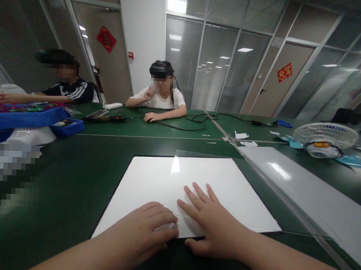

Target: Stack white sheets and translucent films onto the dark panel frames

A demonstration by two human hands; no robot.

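Observation:
A white sheet-like panel (154, 178) with a thin black border lies flat on the green table before me. Over it lies a clear film (242, 166), which reaches past the panel's back and right edges. At the panel's near edge my left hand (151, 230) has its fingers bent and closed together with the thumb, seemingly on the film's near edge; a glint shows at the fingertips. Just to its right, my right hand (208, 221) rests palm down with fingers spread on the film-covered panel, its thumb by the near edge.
A long glossy white panel (310, 198) lies to the right. Beyond it are a white fan grille (325, 136) and paper scraps (249, 144). Blue trays (27, 119) stand at the left. A black cable (196, 121) crosses the far table, where two people sit.

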